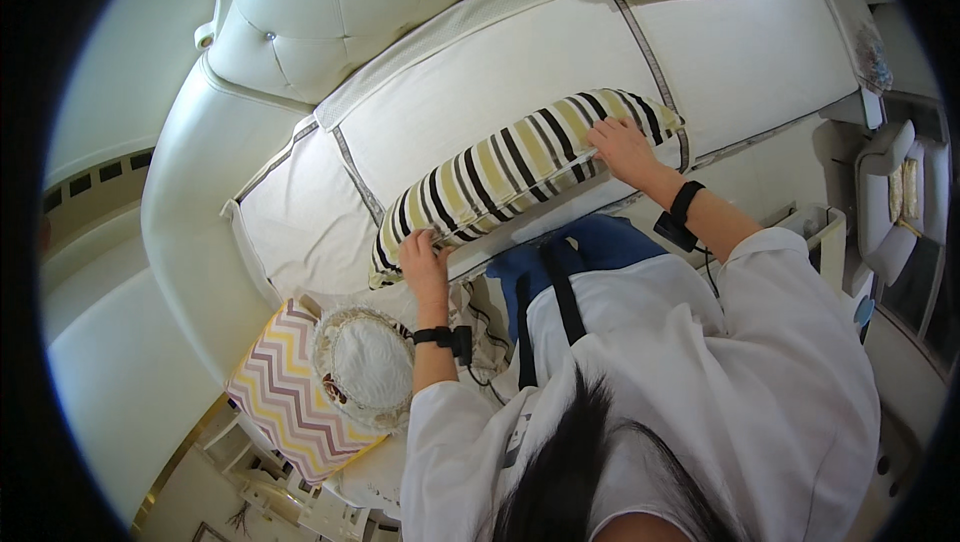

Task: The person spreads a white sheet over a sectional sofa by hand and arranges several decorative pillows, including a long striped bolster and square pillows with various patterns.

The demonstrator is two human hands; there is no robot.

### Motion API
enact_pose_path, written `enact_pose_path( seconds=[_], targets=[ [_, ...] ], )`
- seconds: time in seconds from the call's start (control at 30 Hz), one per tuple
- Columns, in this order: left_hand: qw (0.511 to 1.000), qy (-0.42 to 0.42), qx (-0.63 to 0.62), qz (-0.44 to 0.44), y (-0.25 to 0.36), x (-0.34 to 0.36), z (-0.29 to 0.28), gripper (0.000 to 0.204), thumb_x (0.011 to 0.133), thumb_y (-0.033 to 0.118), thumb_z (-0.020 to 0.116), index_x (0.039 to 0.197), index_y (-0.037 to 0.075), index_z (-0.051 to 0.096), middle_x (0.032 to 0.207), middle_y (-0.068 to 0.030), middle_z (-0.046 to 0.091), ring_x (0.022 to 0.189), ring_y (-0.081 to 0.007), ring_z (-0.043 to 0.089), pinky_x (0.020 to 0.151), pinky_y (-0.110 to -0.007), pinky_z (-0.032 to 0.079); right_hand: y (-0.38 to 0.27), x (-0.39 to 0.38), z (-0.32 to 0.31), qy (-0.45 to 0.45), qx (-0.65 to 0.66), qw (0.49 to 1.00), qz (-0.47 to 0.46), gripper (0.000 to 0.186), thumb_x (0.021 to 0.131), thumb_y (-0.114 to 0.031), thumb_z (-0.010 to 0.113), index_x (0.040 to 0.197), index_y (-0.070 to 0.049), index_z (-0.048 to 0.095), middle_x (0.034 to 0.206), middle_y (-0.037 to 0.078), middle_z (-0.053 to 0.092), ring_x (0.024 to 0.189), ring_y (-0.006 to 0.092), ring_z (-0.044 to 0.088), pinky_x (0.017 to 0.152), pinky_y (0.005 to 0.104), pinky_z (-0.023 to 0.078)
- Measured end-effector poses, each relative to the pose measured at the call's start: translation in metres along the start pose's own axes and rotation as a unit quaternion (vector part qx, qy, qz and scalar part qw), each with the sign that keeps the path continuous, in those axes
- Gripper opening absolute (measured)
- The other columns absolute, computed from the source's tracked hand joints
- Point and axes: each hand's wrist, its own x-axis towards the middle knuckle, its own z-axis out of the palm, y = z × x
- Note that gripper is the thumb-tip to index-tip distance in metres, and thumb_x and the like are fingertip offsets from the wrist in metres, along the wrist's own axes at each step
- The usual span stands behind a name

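The striped cushion (520, 167), banded in black, pale yellow and white, is lying lengthwise along the front edge of the cream sofa seat (500, 82), tilted so that its right end sits higher in the view than its left. The person is gripping it at both ends.

The left hand (422, 260) is holding the lower left corner of the cushion; its fingers (420, 240) are curling together over the edge, clamped on the fabric. The right hand (622, 147) is resting on the upper right end, its fingers (604, 129) spread slightly and pressing onto the cushion's top face near the seam. Whether the thumb is hooking under the edge cannot be told.

Each wrist is carrying a black strap with a small device: one on the left wrist (445, 338), one on the right wrist (682, 212).

Beside the left forearm, a zigzag-patterned cushion (275, 382) in pink, yellow and grey is sitting at the sofa's near left corner, with a round pale lace-edged cushion (365, 362) lying partly over it. The tufted sofa back (340, 12) is rising behind the seat. The person is wearing a white top (760, 382).
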Motion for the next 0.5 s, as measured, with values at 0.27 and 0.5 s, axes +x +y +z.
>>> enact_pose_path(
  seconds=[0.27, 0.5],
  targets=[
    [0.996, -0.05, 0.064, -0.024, -0.048, -0.014, -0.023, 0.014, 0.068, -0.004, 0.053, 0.079, 0.004, 0.054, 0.078, -0.0103, 0.052, 0.079, -0.0293, 0.051, 0.069, -0.039, 0.042, -0.016, 0.002, -0.002, -0.024, 0.02, 0.998, -0.062, 0.021, 0.069, -0.01, 0.063, 0.088, -0.012, 0.053, 0.084, 0.004, 0.053, 0.09, 0.0238, 0.053, 0.077, 0.038, 0.037],
    [0.987, -0.09, -0.108, -0.073, -0.041, 0.012, -0.063, 0.016, 0.066, -0.007, 0.054, 0.079, 0.004, 0.052, 0.077, -0.0135, 0.054, 0.075, -0.034, 0.053, 0.066, -0.039, 0.043, 0.008, 0.017, -0.042, -0.182, 0.147, 0.972, 0.006, 0.018, 0.07, -0.011, 0.064, 0.085, -0.01, 0.055, 0.084, 0.007, 0.056, 0.085, 0.0283, 0.056, 0.071, 0.0413, 0.041]
  ],
)
